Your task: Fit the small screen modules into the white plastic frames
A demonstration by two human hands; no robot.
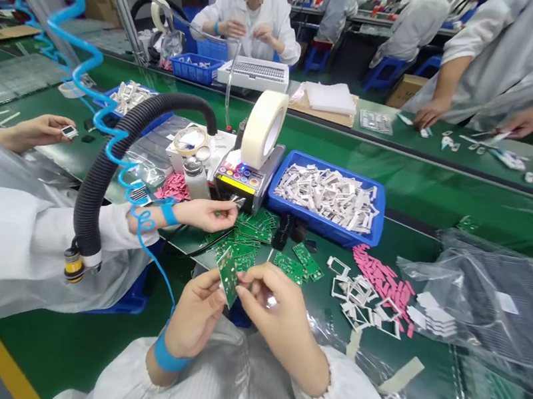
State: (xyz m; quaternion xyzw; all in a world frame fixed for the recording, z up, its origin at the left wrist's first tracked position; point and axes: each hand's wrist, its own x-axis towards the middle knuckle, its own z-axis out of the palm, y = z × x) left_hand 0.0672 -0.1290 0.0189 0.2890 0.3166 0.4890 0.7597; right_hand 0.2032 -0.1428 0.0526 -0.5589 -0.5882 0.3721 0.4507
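Low in the middle, my left hand (pixel 198 313), with a blue band on its wrist, grips a green circuit board (pixel 228 277) that is tilted nearly upright. The thumb and forefinger of my right hand (pixel 280 306) are pinched at the board's right edge; whether a small part sits between them is hidden. Just beyond lies a pile of green circuit boards (pixel 254 228), with a few more boards (pixel 290 267) to its right. White plastic frames (pixel 357 298) and pink strips (pixel 383 275) are scattered on the green table to the right of my hands.
A blue bin (pixel 376 227) of white frames stands behind the boards, beside a tape dispenser (pixel 243 186) carrying a large roll. A co-worker's hand (pixel 216 215) reaches in from the left to the dispenser. A black hose (pixel 97 179) arches over the left side; plastic bags (pixel 499 290) lie right.
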